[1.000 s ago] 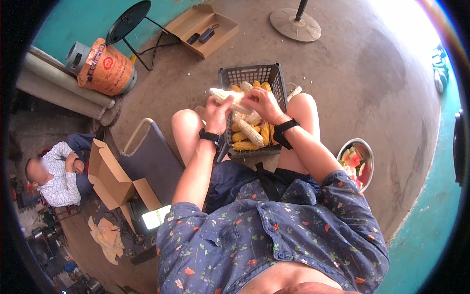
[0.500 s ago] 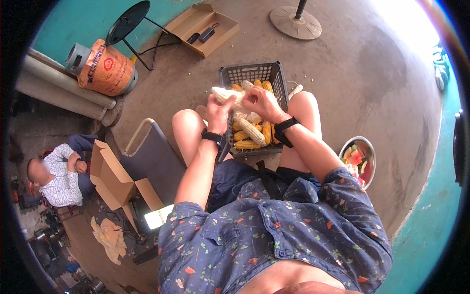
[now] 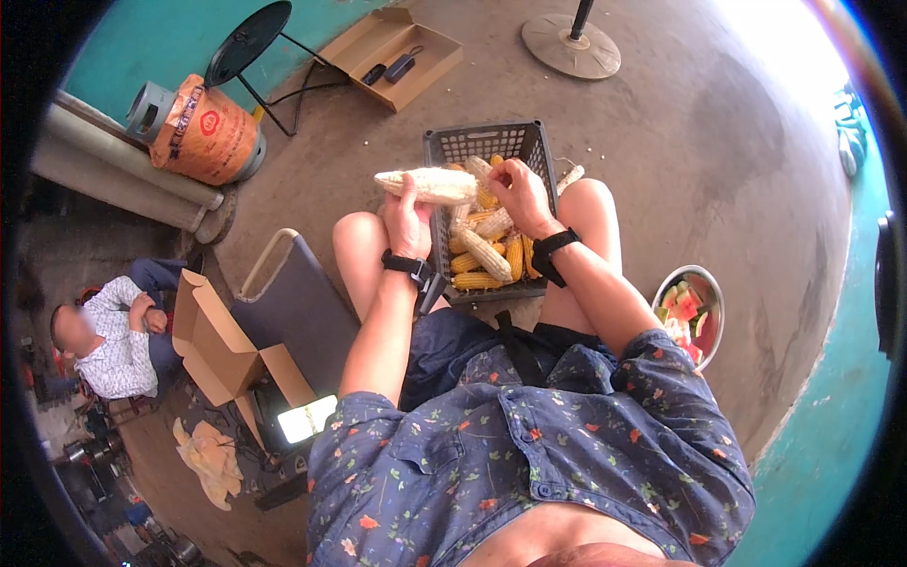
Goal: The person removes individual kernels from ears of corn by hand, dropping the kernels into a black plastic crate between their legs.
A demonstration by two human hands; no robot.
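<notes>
My left hand (image 3: 408, 225) is closed around a pale corn cob (image 3: 435, 186), which lies sideways above the left part of a dark plastic crate (image 3: 484, 135). Just right of the cob's end, my right hand (image 3: 525, 198) is apart from it, over the crate's right side. Its fingers are curled with the tips together; whatever they may hold is too small to tell. Inside the crate lie several yellow corn ears (image 3: 477, 281) and paler cobs (image 3: 485, 253). The crate stands on the floor between my knees. Dark straps circle both my wrists.
Right of my knee is a metal bowl (image 3: 720, 312) of watermelon pieces. A chair (image 3: 295, 298), an open cardboard box (image 3: 203, 345) and a seated person (image 3: 118, 340) are at left. Farther off are a gas cylinder (image 3: 208, 137), a carton (image 3: 435, 71) and a round stand base (image 3: 570, 49).
My right hand has moved right, away from the cob. In my left hand the cob has shifted leftward and now lies more level, with more of it showing.
</notes>
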